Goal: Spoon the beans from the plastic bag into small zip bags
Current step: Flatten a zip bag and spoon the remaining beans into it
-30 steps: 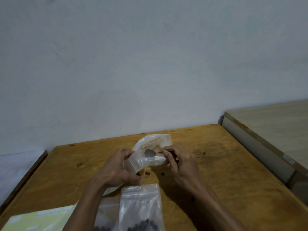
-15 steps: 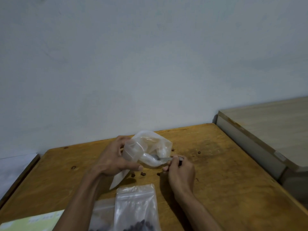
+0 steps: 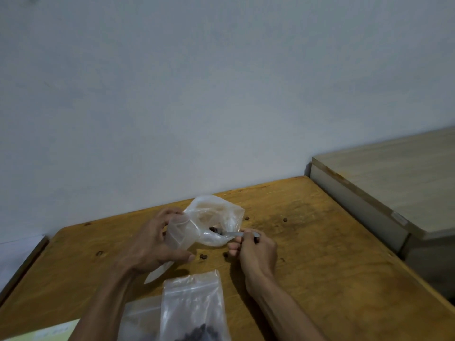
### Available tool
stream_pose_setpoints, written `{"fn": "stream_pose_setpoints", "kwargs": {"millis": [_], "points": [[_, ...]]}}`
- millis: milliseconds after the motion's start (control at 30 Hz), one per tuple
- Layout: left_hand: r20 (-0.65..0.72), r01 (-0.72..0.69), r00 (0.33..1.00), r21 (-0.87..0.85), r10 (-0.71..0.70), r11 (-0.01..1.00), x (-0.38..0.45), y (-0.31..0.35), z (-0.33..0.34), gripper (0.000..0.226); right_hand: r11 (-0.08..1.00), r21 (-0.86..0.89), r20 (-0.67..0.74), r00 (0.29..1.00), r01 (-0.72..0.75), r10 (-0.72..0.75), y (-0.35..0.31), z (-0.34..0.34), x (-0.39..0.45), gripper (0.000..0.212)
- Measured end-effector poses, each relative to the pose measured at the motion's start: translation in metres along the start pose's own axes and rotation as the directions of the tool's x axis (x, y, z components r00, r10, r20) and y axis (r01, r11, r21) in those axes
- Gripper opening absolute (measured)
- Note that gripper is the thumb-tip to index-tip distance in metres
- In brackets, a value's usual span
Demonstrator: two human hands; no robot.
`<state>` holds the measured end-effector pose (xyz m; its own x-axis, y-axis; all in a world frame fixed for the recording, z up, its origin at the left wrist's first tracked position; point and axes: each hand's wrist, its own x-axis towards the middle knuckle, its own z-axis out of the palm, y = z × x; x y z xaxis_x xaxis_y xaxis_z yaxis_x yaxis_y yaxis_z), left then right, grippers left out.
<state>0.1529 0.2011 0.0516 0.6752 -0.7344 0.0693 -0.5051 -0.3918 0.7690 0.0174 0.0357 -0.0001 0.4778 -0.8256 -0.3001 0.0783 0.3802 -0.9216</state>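
Observation:
A clear plastic bag [image 3: 216, 215] lies crumpled on the wooden table [image 3: 320, 254]. My left hand [image 3: 157, 242] grips its left side together with a small zip bag [image 3: 181, 232], which stands open. My right hand [image 3: 256, 249] pinches the handle of a metal spoon [image 3: 231, 234]. The spoon's bowl sits inside the plastic bag with a few dark beans [image 3: 214, 229] on it. Two zip bags [image 3: 194, 308] holding dark beans lie flat at the near edge, between my forearms.
Loose beans [image 3: 203, 256] are scattered on the table near my hands and further right [image 3: 285, 220]. A pale wooden cabinet [image 3: 384, 193] stands against the table's right side. A grey wall rises behind. A yellowish paper [image 3: 49, 332] lies at the near left.
The view has swung a little to the right. My right hand has drawn back along the spoon's handle, and the spoon's bowl now sits in the plastic bag with beans on it.

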Motion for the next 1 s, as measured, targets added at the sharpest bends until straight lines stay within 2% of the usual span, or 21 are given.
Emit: {"fn": "stream_pose_setpoints", "kwargs": {"millis": [200, 367, 433, 600, 767, 1000], "points": [[0.004, 0.016, 1.000, -0.001, -0.016, 1.000, -0.013, -0.010, -0.003, 0.079, 0.987, 0.118, 0.029, 0.993, -0.113, 0.110, -0.001, 0.001, 0.000, 0.011], [0.012, 0.024, 1.000, 0.015, -0.024, 1.000, -0.015, -0.011, -0.001, 0.071, 0.998, 0.028, 0.012, 0.998, -0.057, 0.057, -0.004, -0.002, 0.000, 0.012], [0.007, 0.039, 0.999, 0.021, -0.039, 0.999, -0.012, -0.010, -0.001, 0.076, 0.999, -0.010, 0.016, 0.999, -0.042, 0.042, -0.006, -0.001, 0.001, 0.012], [-0.032, 0.102, 0.994, 0.026, -0.101, 0.994, -0.003, -0.011, -0.006, 0.108, 0.998, 0.025, 0.024, 0.998, -0.061, 0.061, -0.012, -0.004, 0.004, 0.011], [0.000, 0.120, 0.993, -0.002, -0.120, 0.993, -0.005, -0.013, -0.002, 0.095, 0.989, 0.091, 0.026, 0.993, -0.116, 0.115, -0.016, -0.011, 0.007, 0.010], [0.008, 0.147, 0.989, 0.066, -0.148, 0.987, -0.005, -0.004, 0.002, 0.093, 0.997, 0.068, 0.026, 0.999, -0.043, 0.041, -0.017, -0.008, 0.012, 0.011]]}}
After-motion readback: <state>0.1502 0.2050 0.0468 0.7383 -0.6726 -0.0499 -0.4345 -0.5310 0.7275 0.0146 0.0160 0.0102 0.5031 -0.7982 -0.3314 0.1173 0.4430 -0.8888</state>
